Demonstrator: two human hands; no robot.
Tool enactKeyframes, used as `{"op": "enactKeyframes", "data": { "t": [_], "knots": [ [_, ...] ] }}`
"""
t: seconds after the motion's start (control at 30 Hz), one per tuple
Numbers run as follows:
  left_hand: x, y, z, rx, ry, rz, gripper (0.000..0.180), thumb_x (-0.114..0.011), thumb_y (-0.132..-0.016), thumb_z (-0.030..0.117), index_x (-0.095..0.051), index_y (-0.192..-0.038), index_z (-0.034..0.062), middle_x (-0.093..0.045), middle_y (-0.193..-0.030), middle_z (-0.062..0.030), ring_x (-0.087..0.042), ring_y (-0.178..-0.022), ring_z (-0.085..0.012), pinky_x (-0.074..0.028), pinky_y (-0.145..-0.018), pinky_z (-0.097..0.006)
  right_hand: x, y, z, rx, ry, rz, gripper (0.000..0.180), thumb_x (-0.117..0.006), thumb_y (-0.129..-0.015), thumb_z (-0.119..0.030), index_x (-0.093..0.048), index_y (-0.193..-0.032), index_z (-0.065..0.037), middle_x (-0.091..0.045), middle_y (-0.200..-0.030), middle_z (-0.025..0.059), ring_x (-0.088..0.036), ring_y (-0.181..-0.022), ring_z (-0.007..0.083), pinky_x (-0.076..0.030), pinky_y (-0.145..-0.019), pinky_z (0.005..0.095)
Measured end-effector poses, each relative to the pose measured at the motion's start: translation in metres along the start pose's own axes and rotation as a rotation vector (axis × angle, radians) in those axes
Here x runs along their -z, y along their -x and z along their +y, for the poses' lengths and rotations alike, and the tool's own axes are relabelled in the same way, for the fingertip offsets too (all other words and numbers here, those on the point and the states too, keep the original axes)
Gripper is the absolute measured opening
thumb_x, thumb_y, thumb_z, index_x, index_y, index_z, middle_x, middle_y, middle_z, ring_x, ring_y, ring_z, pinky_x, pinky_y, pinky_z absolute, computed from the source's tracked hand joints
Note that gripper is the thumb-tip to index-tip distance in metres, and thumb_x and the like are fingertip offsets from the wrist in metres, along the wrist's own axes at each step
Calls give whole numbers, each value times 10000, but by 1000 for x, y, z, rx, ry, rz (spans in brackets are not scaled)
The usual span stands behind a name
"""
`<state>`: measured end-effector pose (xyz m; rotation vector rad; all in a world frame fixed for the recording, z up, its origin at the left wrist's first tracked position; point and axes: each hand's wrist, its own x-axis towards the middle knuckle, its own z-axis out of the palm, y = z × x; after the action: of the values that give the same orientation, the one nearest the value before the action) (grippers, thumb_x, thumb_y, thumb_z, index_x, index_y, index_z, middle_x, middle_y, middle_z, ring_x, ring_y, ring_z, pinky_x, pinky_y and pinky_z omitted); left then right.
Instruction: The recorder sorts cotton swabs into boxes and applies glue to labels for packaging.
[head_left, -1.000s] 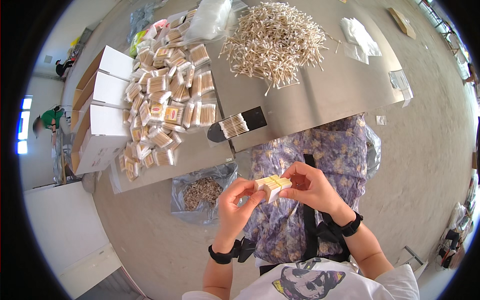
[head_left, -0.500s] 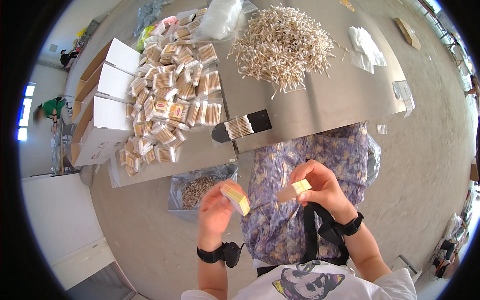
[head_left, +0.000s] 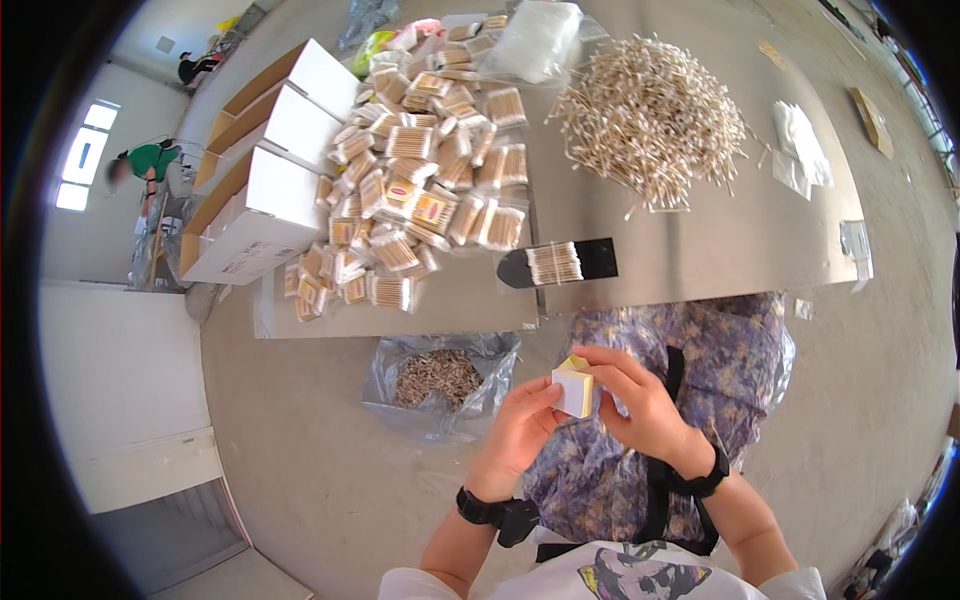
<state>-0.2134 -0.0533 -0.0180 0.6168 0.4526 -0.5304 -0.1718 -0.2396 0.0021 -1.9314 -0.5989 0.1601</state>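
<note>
Above my lap, my left hand [head_left: 522, 428] pinches a small stack of white cards [head_left: 573, 393] with yellow edges between thumb and fingers. My right hand [head_left: 645, 412] meets it from the other side, its fingers closed on a second part of the stack, whose yellow edge shows at the top. On the table just ahead, a bundle of cotton swabs [head_left: 555, 264] lies across a dark strip [head_left: 600, 258]. Farther off is a big loose heap of cotton swabs [head_left: 655, 125].
Many clear packets of swabs [head_left: 410, 205] are piled on the left of the metal table [head_left: 780, 235], beside open cardboard boxes [head_left: 290, 190]. Clear bags [head_left: 535, 42] lie behind. A plastic bag of swabs [head_left: 440, 380] sits below the table edge. Another person [head_left: 150, 165] is far left.
My hands have come together; the two card stacks, held apart before, now meet. The view has swung left, so the table and piles appear farther right.
</note>
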Motion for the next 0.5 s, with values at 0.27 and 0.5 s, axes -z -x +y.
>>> {"op": "enactKeyframes", "data": {
  "t": [0.27,0.5],
  "knots": [
    [10,-13,12,-430,-697,221,213,-638,-875,84,-647,-1043,-46,-493,-1148,-48,-542,-1025,-125,-443,-847,-245,-32,-12,24,-463,-573,71,264,-676,-853,-124,-597,-1077,-10,-565,-1183,108,-578,-986,150,-470,-843,289],
    [55,-57,47,-489,-652,300,168,-636,-868,44,-660,-1029,0,-606,-985,-33,-576,-892,-102,-456,-788,-213,-22,-15,38,-699,-826,242,240,-664,-865,-109,-602,-1054,25,-632,-992,36,-593,-889,101,-456,-823,254]
  ]
}}
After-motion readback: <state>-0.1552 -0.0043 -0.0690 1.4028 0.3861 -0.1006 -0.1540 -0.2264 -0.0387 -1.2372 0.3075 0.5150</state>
